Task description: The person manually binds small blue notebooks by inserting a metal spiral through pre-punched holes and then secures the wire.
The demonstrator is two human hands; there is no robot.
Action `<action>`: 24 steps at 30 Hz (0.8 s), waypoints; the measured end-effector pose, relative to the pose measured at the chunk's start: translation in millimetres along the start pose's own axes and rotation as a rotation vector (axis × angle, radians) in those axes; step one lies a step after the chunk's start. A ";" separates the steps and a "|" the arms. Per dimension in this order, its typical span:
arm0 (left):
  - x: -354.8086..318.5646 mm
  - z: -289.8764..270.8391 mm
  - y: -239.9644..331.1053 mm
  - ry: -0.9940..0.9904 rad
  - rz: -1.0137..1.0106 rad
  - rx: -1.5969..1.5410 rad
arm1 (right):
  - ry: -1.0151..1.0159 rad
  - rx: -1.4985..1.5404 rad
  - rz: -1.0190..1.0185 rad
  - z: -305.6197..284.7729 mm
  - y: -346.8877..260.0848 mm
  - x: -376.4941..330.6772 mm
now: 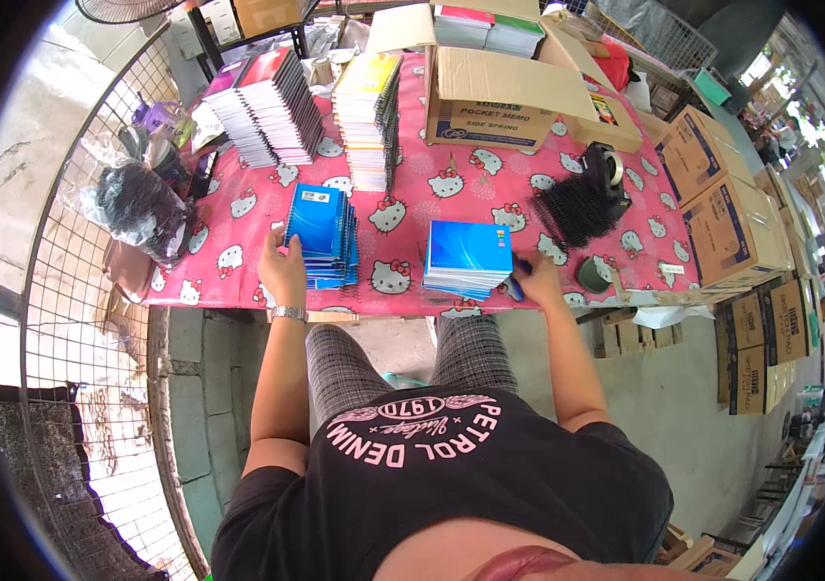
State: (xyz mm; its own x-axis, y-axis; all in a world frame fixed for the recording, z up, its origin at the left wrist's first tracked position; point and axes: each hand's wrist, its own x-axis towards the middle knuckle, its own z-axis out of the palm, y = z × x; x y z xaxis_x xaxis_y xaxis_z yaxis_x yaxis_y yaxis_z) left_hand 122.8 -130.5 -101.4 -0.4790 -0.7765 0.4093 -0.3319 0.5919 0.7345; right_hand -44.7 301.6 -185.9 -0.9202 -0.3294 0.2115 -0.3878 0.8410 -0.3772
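Blue notebooks stand in two stacks at the tabletop's near edge: the left hand (282,266) cups the leaning left stack (322,235), apparently steadying it, while the right hand (535,276) grips a dark marker (515,287) beside the flat stack (469,257).

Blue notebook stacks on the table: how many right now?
2. One blue stack under the left hand; one blue stack beside the right hand. Other stacks behind show other cover colours; more blue may be hidden.
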 end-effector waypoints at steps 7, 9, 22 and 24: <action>-3.9 2.6 -11.4 -0.019 0.094 0.255 | 0.284 -0.366 0.178 6.2 34.0 67.3; -3.0 10.0 5.7 0.022 0.280 0.238 | 0.186 -0.397 0.117 2.8 44.0 72.7; -91.3 77.0 152.0 -0.765 1.229 0.049 | 0.326 0.219 -0.062 -66.7 11.2 58.2; -79.4 63.8 153.0 -0.853 1.188 0.025 | 0.229 0.445 -0.168 -91.3 -36.4 32.5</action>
State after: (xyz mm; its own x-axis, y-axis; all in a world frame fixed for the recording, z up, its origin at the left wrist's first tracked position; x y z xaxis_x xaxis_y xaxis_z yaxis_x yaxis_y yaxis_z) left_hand 58.2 35.5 -56.0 -0.7981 0.5164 0.3104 0.5839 0.7900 0.1870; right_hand -55.6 299.5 -83.0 -0.8275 -0.2994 0.4750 -0.5598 0.5047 -0.6571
